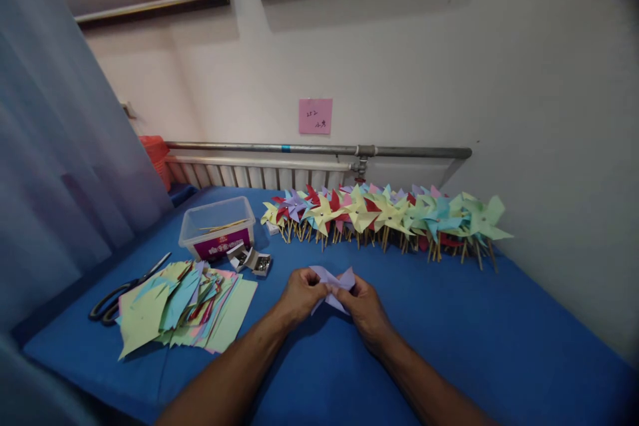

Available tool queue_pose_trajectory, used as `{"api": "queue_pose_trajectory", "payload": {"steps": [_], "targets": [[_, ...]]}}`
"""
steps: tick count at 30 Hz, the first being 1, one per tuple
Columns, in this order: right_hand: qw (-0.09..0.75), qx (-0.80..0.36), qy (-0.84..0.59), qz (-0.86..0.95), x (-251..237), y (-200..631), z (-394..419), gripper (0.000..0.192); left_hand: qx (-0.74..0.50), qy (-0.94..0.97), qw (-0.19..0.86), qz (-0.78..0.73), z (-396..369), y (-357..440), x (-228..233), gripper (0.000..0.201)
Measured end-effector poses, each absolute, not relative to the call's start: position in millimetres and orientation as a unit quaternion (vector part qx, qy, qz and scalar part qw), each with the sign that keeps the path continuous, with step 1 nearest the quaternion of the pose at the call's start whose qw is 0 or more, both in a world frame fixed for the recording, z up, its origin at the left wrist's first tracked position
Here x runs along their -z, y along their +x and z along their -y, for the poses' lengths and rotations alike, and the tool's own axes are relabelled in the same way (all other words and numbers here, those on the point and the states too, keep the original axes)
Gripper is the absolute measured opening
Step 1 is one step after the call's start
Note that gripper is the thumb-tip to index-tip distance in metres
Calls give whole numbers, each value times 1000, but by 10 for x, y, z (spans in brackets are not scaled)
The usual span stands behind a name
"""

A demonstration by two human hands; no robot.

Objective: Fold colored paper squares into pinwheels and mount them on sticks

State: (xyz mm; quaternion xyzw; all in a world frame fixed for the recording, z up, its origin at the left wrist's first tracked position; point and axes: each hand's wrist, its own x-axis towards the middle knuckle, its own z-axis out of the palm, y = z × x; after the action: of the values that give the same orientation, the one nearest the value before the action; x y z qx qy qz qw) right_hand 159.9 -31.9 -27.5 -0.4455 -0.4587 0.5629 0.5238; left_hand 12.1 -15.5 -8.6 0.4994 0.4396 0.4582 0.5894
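Observation:
Between my two hands is a purple paper pinwheel, its points folded in toward the middle. My left hand is closed on its left side, with the thumb pressed near the centre. From the right, my right hand pinches it, its thumb meeting the other at the middle. The fingertips behind the paper are hidden. Left of my hands lie two small open boxes of metal pins. A loose pile of cut coloured paper sheets spreads on the blue-covered table.
Finished pinwheels on sticks stand in a long row at the back. A clear plastic tub holds a few sticks. Black-handled scissors lie beside the paper pile. A blue curtain hangs at left, and metal pipes run along the wall.

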Motion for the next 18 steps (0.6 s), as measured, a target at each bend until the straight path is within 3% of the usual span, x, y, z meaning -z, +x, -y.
{"api": "queue_pose_trajectory", "payload": {"steps": [18], "targets": [[523,-547,-457,467,306,1612,311,40,-470,524,565,-431,121,139,233,16]]}}
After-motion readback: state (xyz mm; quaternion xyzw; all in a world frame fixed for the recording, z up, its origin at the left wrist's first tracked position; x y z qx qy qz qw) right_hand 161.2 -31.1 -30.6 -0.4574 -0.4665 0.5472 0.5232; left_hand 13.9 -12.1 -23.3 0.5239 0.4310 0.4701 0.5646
